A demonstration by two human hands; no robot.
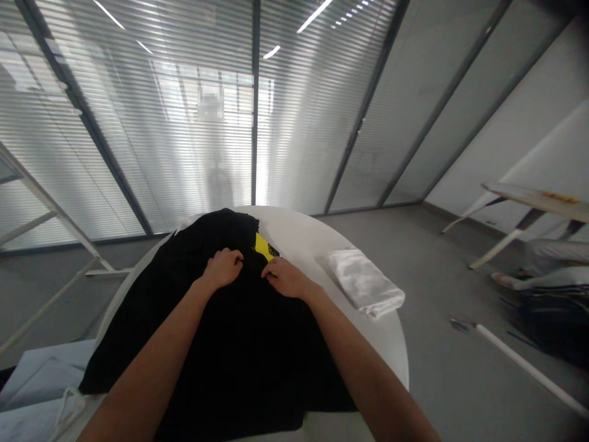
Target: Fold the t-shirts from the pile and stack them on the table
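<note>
A black garment [248,350], probably a shirt, is spread over the white round table [308,233], and part of it hangs toward me at the near edge. A yellow patch with dark print [264,247] shows at its far right part. My left hand [224,268] rests on the garment left of the patch, its fingers curled into the black fabric. Just below the patch, my right hand [286,278] has its fingers bent and pinched on the cloth. The fingertips of both hands are partly hidden against the fabric.
A folded white cloth [365,282] lies on the table's right side. At left stand a white metal frame [55,212] and white sheets [43,374]. On the right are a wooden-topped table [538,197], a dark bag-like heap [556,319] and a white pole [529,368] on the floor.
</note>
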